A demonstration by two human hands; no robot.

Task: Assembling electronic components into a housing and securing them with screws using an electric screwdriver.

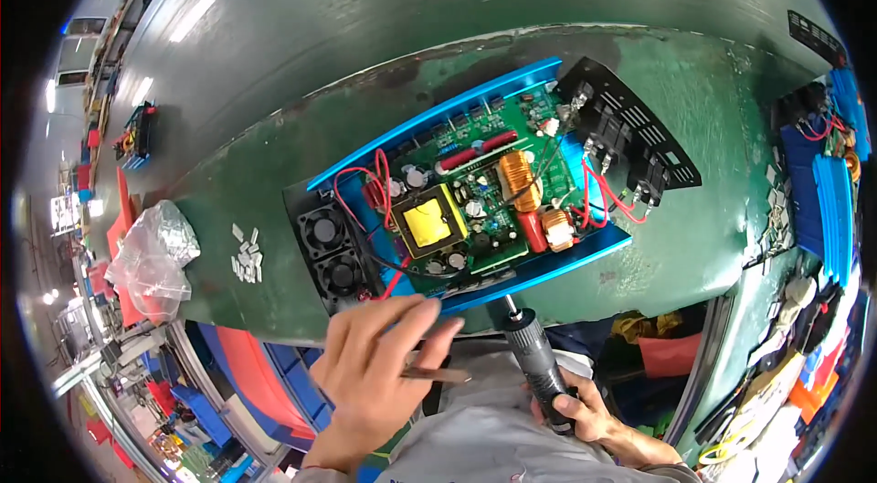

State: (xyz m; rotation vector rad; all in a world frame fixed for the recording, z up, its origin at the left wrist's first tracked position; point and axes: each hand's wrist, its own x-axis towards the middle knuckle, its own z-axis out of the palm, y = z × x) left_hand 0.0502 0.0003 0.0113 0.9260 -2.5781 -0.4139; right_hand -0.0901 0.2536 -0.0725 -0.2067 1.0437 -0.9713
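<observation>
My left hand (375, 373) is at the near left edge of a blue metal power-supply housing (539, 277), fingers partly curled. A thin metal tool (438, 375), perhaps tweezers, sticks out from under its fingers. My right hand (585, 410) is closed round the grip of a black electric screwdriver (534, 355), its tip pointing up at the housing's near wall. Inside the housing lies a green circuit board (493, 250) with a yellow transformer (427, 222) and a copper-wound coil (520, 180). A black panel with two fans (324, 232) closes the left end; a black slotted panel (671, 149) leans outward at the right, joined by red wires.
Small white pieces (247, 259) and a clear plastic bag (160, 254) lie on the green bench left of the housing. Another open unit (137, 136) stands farther left. Blue housings (831, 209) and black parts are stacked along the right side.
</observation>
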